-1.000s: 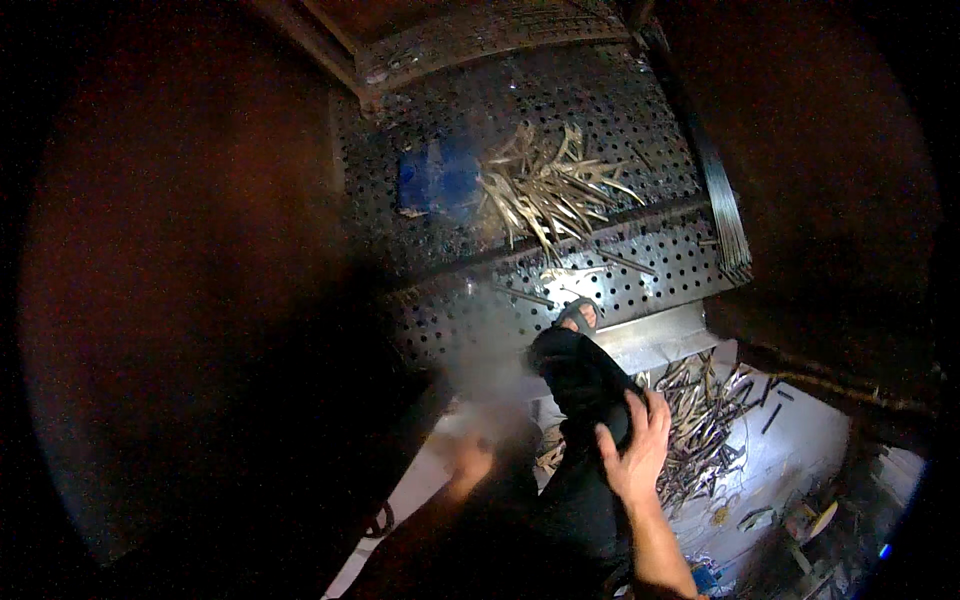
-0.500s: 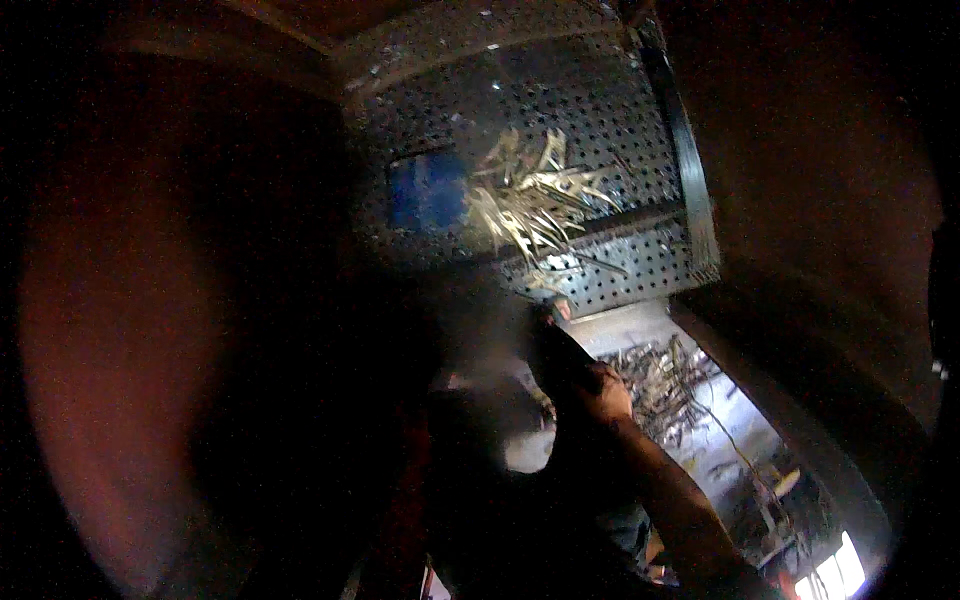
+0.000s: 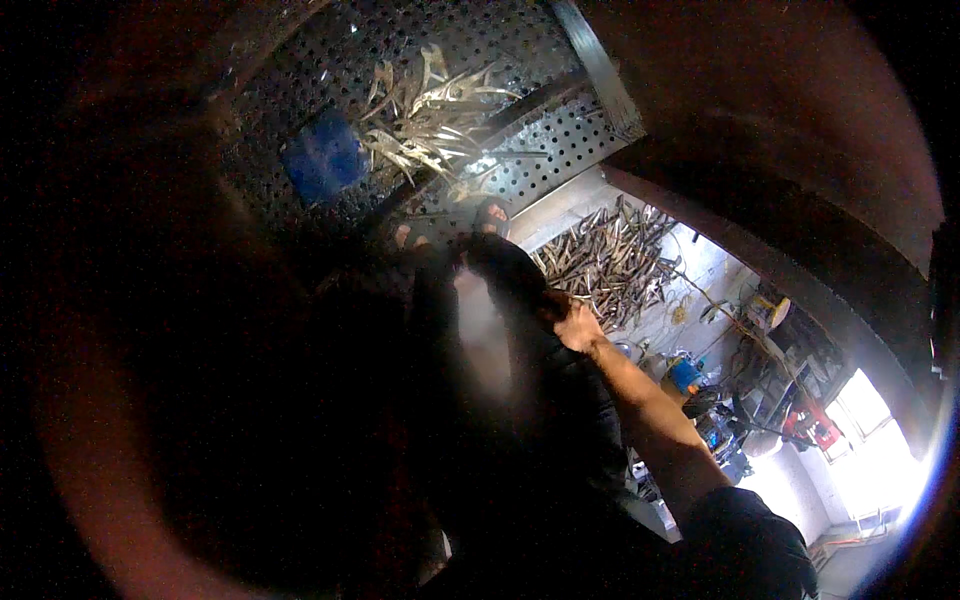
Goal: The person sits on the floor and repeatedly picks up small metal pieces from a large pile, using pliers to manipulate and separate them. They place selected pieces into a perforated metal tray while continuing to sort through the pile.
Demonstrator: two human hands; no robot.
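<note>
My right hand (image 3: 578, 327) rests against the dark cloth at my knee, its fingers curled and closed. What lies under them, if anything, is lost in shadow. My bare right forearm (image 3: 645, 410) runs up to it from the lower right. No left hand shows; that side is nearly black. Beyond my feet lies a heap of long, pale metal pieces (image 3: 430, 115), some with forked ends like spanners. They lie on a dark perforated metal floor (image 3: 560, 140), beside a blue flat-sided block (image 3: 325, 157).
A sandalled foot (image 3: 494, 216) stands near the perforated floor's edge. Outside lies a big pile of long metal pieces (image 3: 605, 255) on pale ground. Dark curved walls (image 3: 740, 90) surround me. Beyond are a cable, a blue container (image 3: 685, 375), a red object (image 3: 812, 425) and a bright window.
My view has swung, so the heap, blue block and floor sit further up and left. More of the outside pile and room shows. My right hand stays at the dark cloth.
</note>
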